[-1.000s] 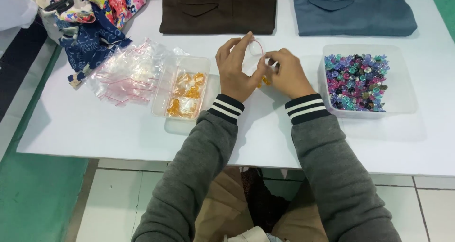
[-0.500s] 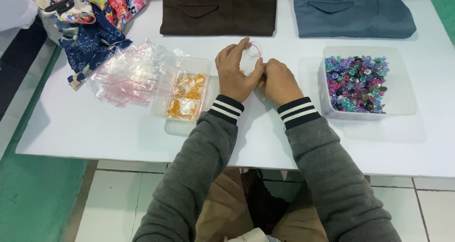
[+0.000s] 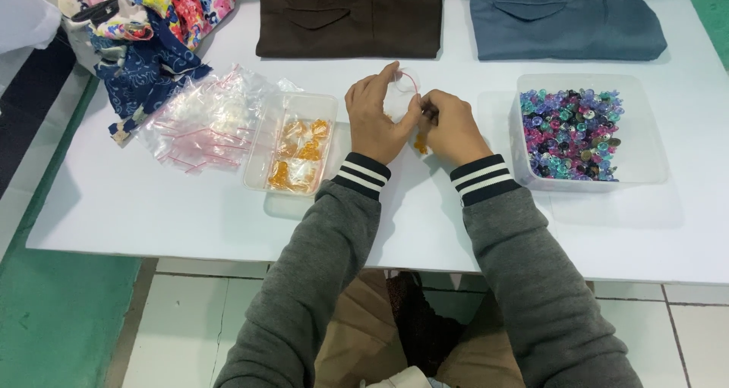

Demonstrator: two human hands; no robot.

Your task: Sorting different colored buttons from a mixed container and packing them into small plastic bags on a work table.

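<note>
My left hand (image 3: 376, 118) and my right hand (image 3: 449, 127) meet at the middle of the white table (image 3: 152, 206). Between them they pinch a small clear zip bag (image 3: 404, 92) with a red seal strip; orange pieces (image 3: 420, 143) show inside it between my palms. A clear tray (image 3: 292, 142) with filled bags of orange pieces lies just left of my left hand. A clear tub (image 3: 645, 160) of mixed purple, blue and pink beads sits right of my right hand.
A heap of clear zip bags (image 3: 209, 118) lies left of the tray. Folded brown trousers (image 3: 349, 16) and folded blue-grey trousers (image 3: 562, 20) lie along the table's far side. Flowered cloth (image 3: 144, 31) is bunched at the far left corner.
My hands have closed in on each other around the small bag, and my right hand has drawn left toward the left one. The trays have not moved.
</note>
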